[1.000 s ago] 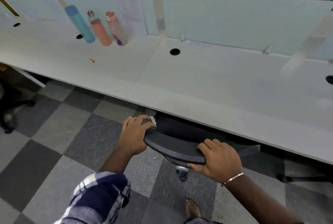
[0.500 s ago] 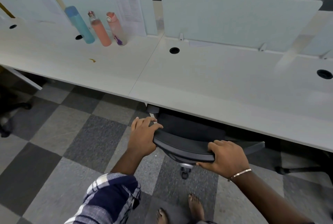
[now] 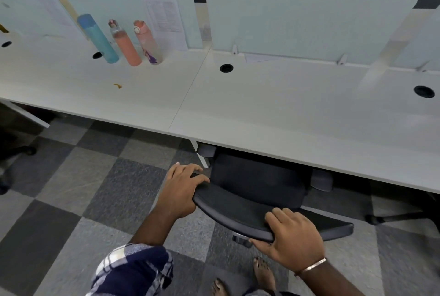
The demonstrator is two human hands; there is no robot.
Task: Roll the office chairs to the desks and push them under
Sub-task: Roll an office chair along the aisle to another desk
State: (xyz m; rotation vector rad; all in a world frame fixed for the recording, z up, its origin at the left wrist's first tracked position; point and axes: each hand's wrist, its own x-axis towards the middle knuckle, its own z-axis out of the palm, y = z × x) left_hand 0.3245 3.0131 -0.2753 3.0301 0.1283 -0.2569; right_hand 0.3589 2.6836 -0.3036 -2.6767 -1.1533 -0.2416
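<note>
Head view: the black office chair (image 3: 257, 191) sits at about 5 o'clock of the frame, its seat partly under the front edge of the white desk (image 3: 297, 110) and its curved backrest top still out on the near side; a grey armrest shows just under the desk edge on either side of the seat; the left hand (image 3: 182, 189) grasps the left end of the backrest top, fingers curled over it toward 1 o'clock; the right hand (image 3: 294, 233) clenches the same rim further right, fingers over the top and thumb beneath, a thin bracelet (image 3: 310, 267) on its wrist; a checked sleeve (image 3: 133, 269) covers the left upper arm at 7 o'clock; two bare feet (image 3: 264, 274) stand on the grey checkered carpet (image 3: 95, 188) at 6 o'clock, just behind the chair; at 11 o'clock three bottles stand close together on the neighbouring desk, a blue bottle (image 3: 98, 38), an orange bottle (image 3: 126, 45) and a pink bottle (image 3: 147, 42); pale frosted dividers (image 3: 309, 26) run along the far edge at 12 o'clock, papers fixed to the left one; round black cable holes (image 3: 226, 68) dot the desktop; the legs of another chair (image 3: 14, 160) show at 9 o'clock.
</note>
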